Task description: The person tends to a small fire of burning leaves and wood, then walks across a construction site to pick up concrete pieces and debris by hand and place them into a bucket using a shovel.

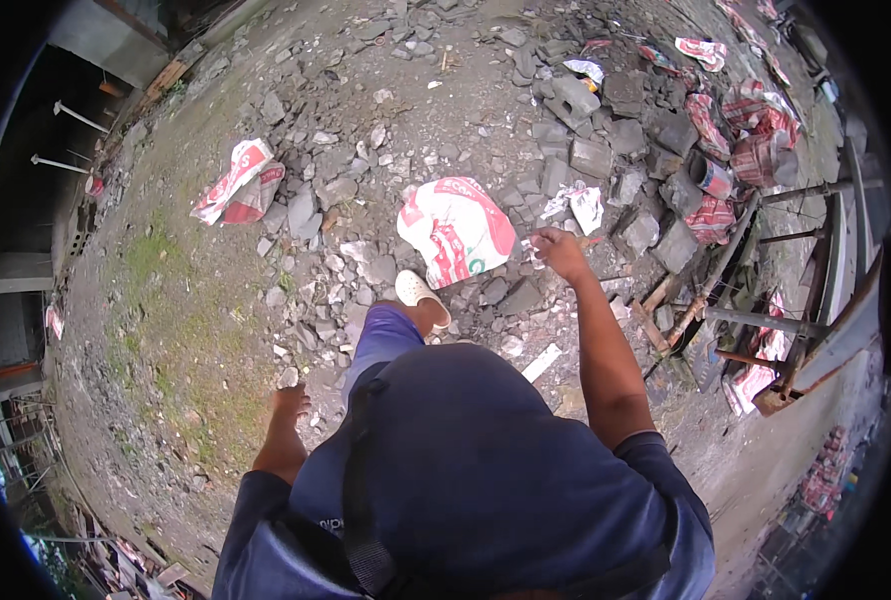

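My right hand (563, 254) is stretched forward over the rubble, its fingers curled together. At its fingertips is a small whitish scrap that I cannot make out. Just left of that hand, a white and red plastic sack (456, 232) lies crumpled on the stones. My left hand (291, 400) hangs low at my side, fingers loosely apart, with nothing seen in it. A pale stone (288, 378) shows just beyond it, apparently on the ground. My foot in a cream clog (423, 298) stands against the near edge of the sack.
Broken concrete blocks (593, 157) are heaped at the right, with torn red and white sacks (761, 130) among them. Another crumpled sack (241, 183) lies at the left. A torn white scrap (578, 205) rests beyond my right hand. Metal bars (766, 320) jut in from the right.
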